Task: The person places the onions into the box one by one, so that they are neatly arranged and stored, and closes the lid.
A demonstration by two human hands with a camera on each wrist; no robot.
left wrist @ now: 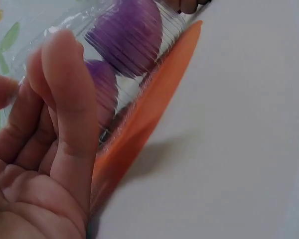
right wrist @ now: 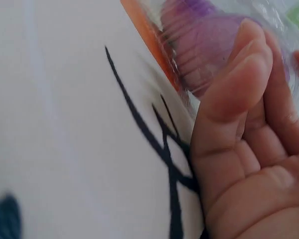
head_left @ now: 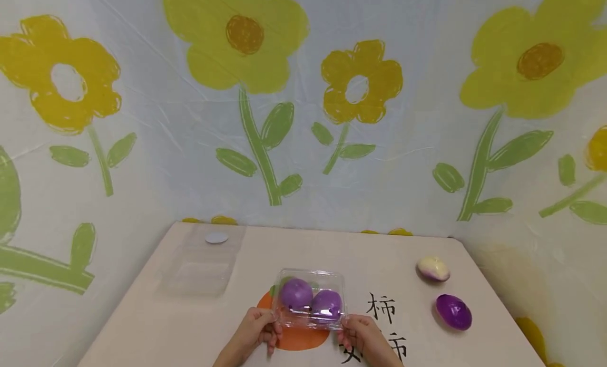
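Note:
A clear plastic box (head_left: 310, 319) with two round purple pieces (head_left: 296, 293) inside is held at the near middle of the table, over an orange printed shape (head_left: 301, 339). My left hand (head_left: 256, 330) pinches its near left corner between thumb and fingers. At the near right corner, my right hand (head_left: 365, 338) grips it the same way. In the left wrist view, the ridged side wall of the box shows next to my curled fingers (left wrist: 67, 94). The right wrist view has the purple pieces (right wrist: 209, 52) behind the clear plastic, beyond the thumb.
Another clear plastic container (head_left: 204, 269) lies open at the back left, with a white oval label (head_left: 216, 238). On the right side are a glossy purple oval piece (head_left: 453, 312) and a cream and purple one (head_left: 433, 269). Flower-printed curtains (head_left: 303, 145) enclose the table (head_left: 142, 314).

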